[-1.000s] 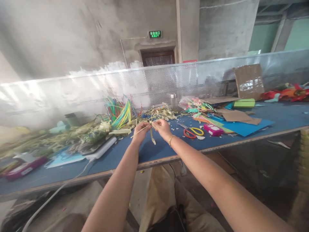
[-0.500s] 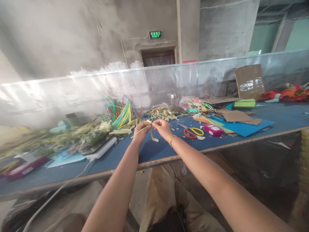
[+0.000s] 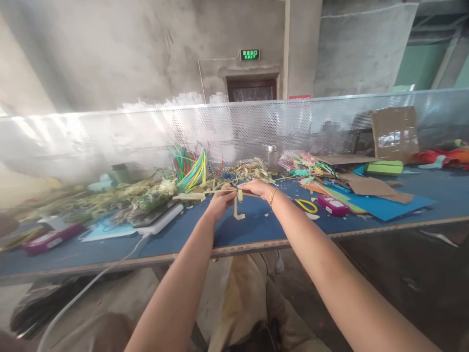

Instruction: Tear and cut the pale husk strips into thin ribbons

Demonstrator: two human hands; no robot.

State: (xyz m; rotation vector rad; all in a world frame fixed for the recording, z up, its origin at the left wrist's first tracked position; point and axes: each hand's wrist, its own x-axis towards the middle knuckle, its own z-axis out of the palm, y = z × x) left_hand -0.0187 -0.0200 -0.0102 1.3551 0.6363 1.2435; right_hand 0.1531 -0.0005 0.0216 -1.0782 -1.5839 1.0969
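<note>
Above the blue tabletop (image 3: 249,227), my two hands meet around a pale yellow strip (image 3: 239,213) that looks like paper or dried husk. My left hand (image 3: 221,203) is closed and pinches it between thumb and fingers, with a thin stem-like length running out to the left. From between the hands, a loose end hangs down and bends at the bottom. My right hand (image 3: 259,188), with a gold bracelet at the wrist, has its fingers pressed together at the top of the strip. Beyond my right wrist lie scissors (image 3: 307,206), their yellow handle loop showing and the rest behind my forearm.
Colourful thin stems (image 3: 190,168) and heaps of pale fibrous strips (image 3: 142,195) lie left. A white power strip (image 3: 163,220) trails its cable over the table edge. Rightward are a magenta box (image 3: 332,205), blue sheets (image 3: 395,199) and cardboard (image 3: 379,186). A bottle (image 3: 272,157) stands behind.
My view has shifted, so the scene sits further right. My right hand has turned flatter over the strip, and its forearm now covers the scissors' red loop. The strip's end still hangs down.
</note>
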